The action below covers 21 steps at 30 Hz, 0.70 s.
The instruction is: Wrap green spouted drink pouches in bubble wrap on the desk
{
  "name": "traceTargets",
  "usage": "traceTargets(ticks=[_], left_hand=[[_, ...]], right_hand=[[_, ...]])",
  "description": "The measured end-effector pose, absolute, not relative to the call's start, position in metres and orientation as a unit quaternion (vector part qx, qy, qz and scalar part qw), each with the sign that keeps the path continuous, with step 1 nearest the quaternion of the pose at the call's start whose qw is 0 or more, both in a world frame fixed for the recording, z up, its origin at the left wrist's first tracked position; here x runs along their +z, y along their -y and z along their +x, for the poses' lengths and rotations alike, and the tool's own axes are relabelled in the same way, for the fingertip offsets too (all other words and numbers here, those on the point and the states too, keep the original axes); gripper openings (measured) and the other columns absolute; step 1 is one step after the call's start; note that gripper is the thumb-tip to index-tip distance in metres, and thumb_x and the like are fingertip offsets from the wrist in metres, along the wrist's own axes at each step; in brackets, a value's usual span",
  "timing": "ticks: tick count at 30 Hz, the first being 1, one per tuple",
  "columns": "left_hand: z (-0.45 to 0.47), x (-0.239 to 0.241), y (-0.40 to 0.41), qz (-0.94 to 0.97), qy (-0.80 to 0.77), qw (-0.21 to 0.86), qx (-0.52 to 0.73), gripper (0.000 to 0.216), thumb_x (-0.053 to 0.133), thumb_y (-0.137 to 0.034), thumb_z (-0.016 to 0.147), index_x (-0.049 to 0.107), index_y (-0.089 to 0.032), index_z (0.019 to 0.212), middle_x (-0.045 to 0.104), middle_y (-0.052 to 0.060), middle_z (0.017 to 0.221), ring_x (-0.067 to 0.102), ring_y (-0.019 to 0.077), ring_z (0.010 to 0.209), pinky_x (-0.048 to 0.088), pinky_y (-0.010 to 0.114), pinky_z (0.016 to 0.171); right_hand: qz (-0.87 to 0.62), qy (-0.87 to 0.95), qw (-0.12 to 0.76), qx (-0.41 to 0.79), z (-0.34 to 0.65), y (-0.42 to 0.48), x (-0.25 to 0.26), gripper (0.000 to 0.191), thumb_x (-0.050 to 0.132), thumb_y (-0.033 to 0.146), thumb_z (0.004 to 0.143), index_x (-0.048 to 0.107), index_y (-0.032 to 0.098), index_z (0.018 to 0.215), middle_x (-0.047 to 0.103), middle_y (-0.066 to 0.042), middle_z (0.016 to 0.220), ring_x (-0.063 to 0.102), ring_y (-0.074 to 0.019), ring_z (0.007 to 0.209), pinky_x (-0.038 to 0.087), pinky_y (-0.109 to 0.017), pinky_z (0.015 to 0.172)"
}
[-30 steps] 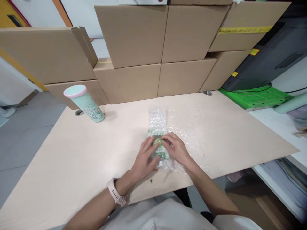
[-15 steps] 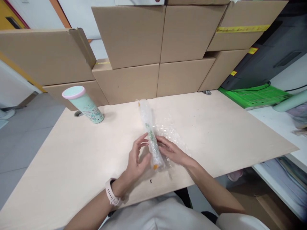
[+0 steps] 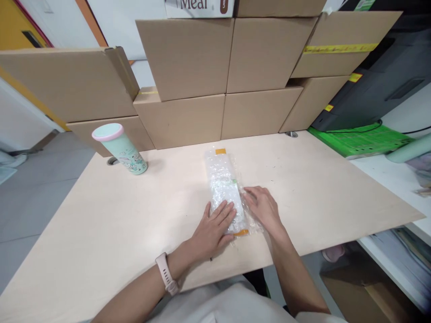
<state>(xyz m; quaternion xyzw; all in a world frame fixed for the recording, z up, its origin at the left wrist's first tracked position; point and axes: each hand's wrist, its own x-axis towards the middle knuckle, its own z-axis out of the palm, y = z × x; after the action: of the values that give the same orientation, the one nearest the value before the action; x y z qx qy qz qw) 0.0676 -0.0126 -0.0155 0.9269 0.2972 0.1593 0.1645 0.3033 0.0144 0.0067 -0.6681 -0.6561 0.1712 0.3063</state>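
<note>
A flat, narrow packet in bubble wrap (image 3: 222,172) lies lengthwise on the table in front of me, with orange tape at its far and near ends. What is wrapped inside is hard to make out; a bit of green shows at its right side. My left hand (image 3: 213,229) rests flat on the packet's near half, fingers stretched out. At the right edge, my right hand (image 3: 264,208) touches the loose clear wrap with bent fingers. Whether those fingertips pinch the film cannot be seen clearly.
A mint tumbler (image 3: 123,150) with a pink rim stands at the table's left. Cardboard boxes (image 3: 188,123) are stacked along the back edge. On the right are a green crate-like panel (image 3: 360,140), a dark grey case (image 3: 373,85) and a white shelf (image 3: 373,168).
The packet has turned from its narrow edge onto its broad side. My left hand has come down flat on it, and my right hand has shifted right to the loose wrap.
</note>
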Motion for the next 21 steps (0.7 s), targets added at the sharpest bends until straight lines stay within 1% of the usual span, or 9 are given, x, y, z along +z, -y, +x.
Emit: traceTargets(ticks=[2, 4, 6, 8, 10, 12, 15, 18, 21], left_hand=[[0.07, -0.02, 0.014, 0.926, -0.304, 0.157, 0.159, 0.078, 0.044, -0.042, 0.103, -0.005, -0.029, 0.163, 0.025, 0.012, 0.167, 0.015, 0.0311, 0.158, 0.004, 0.062, 0.125], [0.071, -0.022, 0.015, 0.927, -0.308, 0.147, 0.157, 0.077, 0.043, -0.042, 0.104, -0.003, -0.028, 0.163, 0.024, 0.011, 0.168, 0.014, 0.03, 0.158, 0.006, 0.06, 0.125], [0.071, -0.021, 0.016, 0.928, -0.313, 0.135, 0.154, 0.075, 0.042, -0.042, 0.104, -0.003, -0.027, 0.163, 0.024, 0.01, 0.168, 0.013, 0.0282, 0.158, 0.007, 0.057, 0.126], [0.071, -0.019, 0.017, 0.928, -0.319, 0.124, 0.148, 0.074, 0.041, -0.041, 0.105, -0.002, -0.027, 0.163, 0.024, 0.009, 0.168, 0.012, 0.0266, 0.158, 0.008, 0.056, 0.127], [0.071, -0.018, 0.017, 0.928, -0.321, 0.12, 0.144, 0.075, 0.042, -0.042, 0.104, -0.003, -0.027, 0.163, 0.024, 0.009, 0.168, 0.012, 0.026, 0.158, 0.01, 0.055, 0.127], [0.071, -0.017, 0.018, 0.927, -0.324, 0.123, 0.143, 0.077, 0.044, -0.042, 0.104, -0.002, -0.027, 0.163, 0.025, 0.008, 0.168, 0.013, 0.0259, 0.158, 0.013, 0.054, 0.127], [0.069, -0.017, 0.018, 0.923, -0.332, 0.137, 0.142, 0.077, 0.046, -0.039, 0.103, -0.002, -0.028, 0.163, 0.023, 0.008, 0.168, 0.014, 0.0267, 0.158, 0.017, 0.056, 0.126], [0.067, -0.017, 0.018, 0.917, -0.336, 0.162, 0.141, 0.078, 0.048, -0.036, 0.103, -0.001, -0.03, 0.163, 0.021, 0.008, 0.169, 0.013, 0.0282, 0.158, 0.02, 0.059, 0.124], [0.065, -0.016, 0.017, 0.91, -0.333, 0.195, 0.152, 0.077, 0.05, -0.036, 0.102, 0.003, -0.032, 0.163, 0.023, 0.008, 0.168, 0.015, 0.0288, 0.158, 0.02, 0.06, 0.124]], right_hand=[[-0.727, 0.624, 0.27, 0.096, 0.306, -0.013, 0.009, 0.031, 0.048, 0.033, 0.096, 0.072, 0.02, 0.111, 0.071, -0.015, 0.109, 0.064, -0.0313, 0.102, 0.048, -0.042, 0.082], [-0.745, 0.615, 0.234, 0.109, 0.304, -0.013, 0.009, 0.029, 0.048, 0.037, 0.097, 0.071, 0.021, 0.104, 0.072, -0.012, 0.096, 0.065, -0.0275, 0.087, 0.044, -0.036, 0.072], [-0.741, 0.617, 0.213, 0.156, 0.3, -0.013, 0.009, 0.025, 0.05, 0.04, 0.096, 0.067, 0.023, 0.088, 0.068, -0.006, 0.078, 0.061, -0.0224, 0.071, 0.038, -0.032, 0.064], [-0.722, 0.613, 0.235, 0.22, 0.297, -0.013, 0.008, 0.031, 0.053, 0.043, 0.094, 0.056, 0.023, 0.071, 0.058, -0.001, 0.064, 0.053, -0.0184, 0.061, 0.033, -0.03, 0.06], [-0.675, 0.586, 0.306, 0.327, 0.296, -0.013, 0.009, 0.041, 0.054, 0.051, 0.092, 0.045, 0.023, 0.064, 0.05, 0.002, 0.059, 0.047, -0.0157, 0.058, 0.032, -0.028, 0.058], [-0.603, 0.529, 0.375, 0.464, 0.299, -0.013, 0.012, 0.048, 0.055, 0.063, 0.089, 0.045, 0.023, 0.066, 0.05, 0.003, 0.062, 0.047, -0.0143, 0.059, 0.035, -0.027, 0.058], [-0.518, 0.455, 0.399, 0.605, 0.306, -0.011, 0.019, 0.052, 0.063, 0.07, 0.083, 0.054, 0.02, 0.071, 0.056, 0.001, 0.069, 0.049, -0.0126, 0.061, 0.039, -0.026, 0.059], [-0.488, 0.439, 0.392, 0.645, 0.312, -0.011, 0.021, 0.048, 0.074, 0.065, 0.076, 0.065, 0.018, 0.081, 0.059, 0.001, 0.074, 0.05, -0.0106, 0.063, 0.04, -0.024, 0.058], [-0.495, 0.439, 0.395, 0.637, 0.313, -0.014, 0.016, 0.047, 0.08, 0.061, 0.072, 0.069, 0.019, 0.09, 0.061, 0.002, 0.075, 0.048, -0.0084, 0.058, 0.037, -0.022, 0.052]])
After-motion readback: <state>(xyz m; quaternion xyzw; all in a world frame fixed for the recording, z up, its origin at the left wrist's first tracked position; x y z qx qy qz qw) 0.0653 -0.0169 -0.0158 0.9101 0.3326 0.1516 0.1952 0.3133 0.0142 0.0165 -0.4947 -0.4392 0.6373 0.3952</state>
